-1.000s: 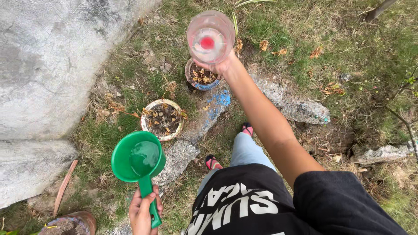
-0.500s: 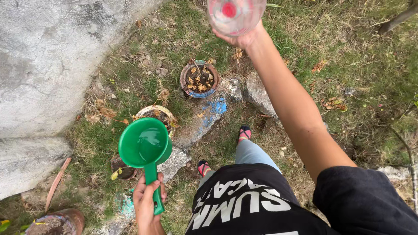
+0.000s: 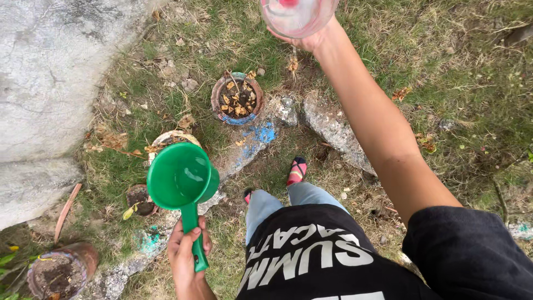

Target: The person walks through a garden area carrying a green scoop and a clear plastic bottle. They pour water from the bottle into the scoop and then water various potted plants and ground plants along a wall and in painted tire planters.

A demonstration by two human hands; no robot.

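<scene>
At seven o'clock, left hand (image 3: 189, 250) fingers wrapped round green scoop (image 3: 182, 179); at twelve, right hand (image 3: 304, 40) fingers cupped under clear bottle (image 3: 297, 14).

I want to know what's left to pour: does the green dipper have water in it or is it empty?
It holds water: the green dipper, held level by the left hand, shows a glinting water surface low in the cup.

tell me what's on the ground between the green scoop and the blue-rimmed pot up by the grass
In the head view, between the green scoop and the blue-rimmed pot lie grass, dry leaves and a stone edge smeared with blue paint. A pale-rimmed pot peeks from behind the scoop.
</scene>
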